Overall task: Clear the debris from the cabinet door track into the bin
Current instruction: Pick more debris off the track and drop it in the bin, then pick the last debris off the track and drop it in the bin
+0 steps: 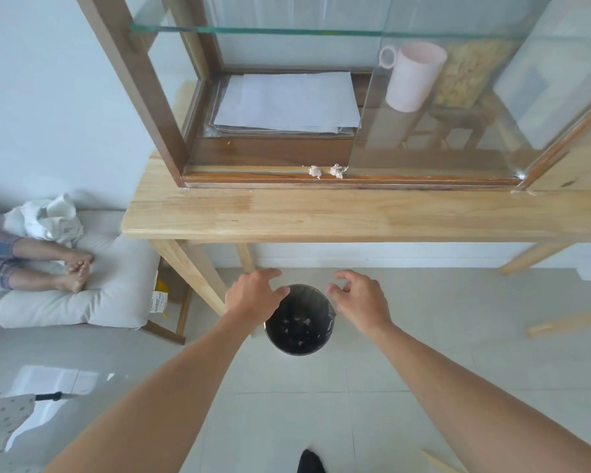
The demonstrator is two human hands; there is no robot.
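Observation:
Two crumpled paper scraps, one on the left and one on the right, lie in the cabinet door track, just left of the sliding glass door. A round black bin stands on the floor below the table, with small pale bits inside. My left hand hovers at the bin's left rim with fingers apart. At the right rim is my right hand, fingers curled but apart. Neither hand holds anything that I can see.
The wooden cabinet sits on a light wood table. Inside are a stack of white paper and a pink mug. A person's bare feet rest on a white cushion at left. A table leg stands left of the bin.

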